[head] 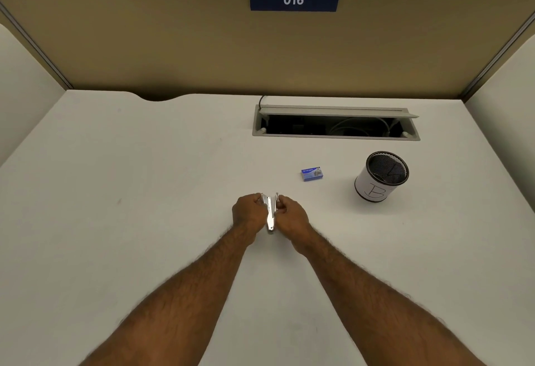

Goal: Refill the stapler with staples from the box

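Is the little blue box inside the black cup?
No, the box lies on the desk, apart from the cup and to its left.

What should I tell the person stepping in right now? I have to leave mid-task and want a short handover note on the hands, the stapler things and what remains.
Left hand and right hand: both grip the metal stapler, held between them above the desk and spread open in a V.
Staple box: lies on the desk beyond the hands and to the right, untouched; it looks closed.
Mesh pen cup: stands further right, marked B.
Done: stapler picked up and opened.
Left: open the box, take a strip of staples, load it, close the stapler. Whether any staples remain inside cannot be seen.
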A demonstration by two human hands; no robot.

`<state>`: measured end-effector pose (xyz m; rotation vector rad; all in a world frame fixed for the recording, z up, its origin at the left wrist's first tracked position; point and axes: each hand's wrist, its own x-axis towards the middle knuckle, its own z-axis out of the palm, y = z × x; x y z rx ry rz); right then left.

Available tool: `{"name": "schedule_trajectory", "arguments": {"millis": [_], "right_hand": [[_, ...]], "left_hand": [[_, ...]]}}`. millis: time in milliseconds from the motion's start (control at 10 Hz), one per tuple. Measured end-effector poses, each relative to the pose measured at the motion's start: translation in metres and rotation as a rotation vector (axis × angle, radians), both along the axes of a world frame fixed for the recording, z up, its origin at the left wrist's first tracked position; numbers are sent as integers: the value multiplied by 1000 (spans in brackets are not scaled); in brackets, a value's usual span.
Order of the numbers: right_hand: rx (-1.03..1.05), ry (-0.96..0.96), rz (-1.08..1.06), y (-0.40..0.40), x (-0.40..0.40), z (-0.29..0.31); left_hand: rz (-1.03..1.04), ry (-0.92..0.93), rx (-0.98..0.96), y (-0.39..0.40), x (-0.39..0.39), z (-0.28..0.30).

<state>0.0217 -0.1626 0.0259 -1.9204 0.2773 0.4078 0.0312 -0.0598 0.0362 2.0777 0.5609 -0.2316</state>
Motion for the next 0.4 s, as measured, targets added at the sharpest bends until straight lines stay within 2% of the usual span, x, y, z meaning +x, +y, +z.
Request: {"name": "schedule_trajectory", "arguments": {"millis": [300, 400], "right_hand": [[71, 1, -5, -9, -5, 0], [14, 10, 11, -12, -3, 3]], "left_hand": [[-54, -28, 26, 2, -10, -3], [-56, 10, 14, 3, -15, -1]]}}
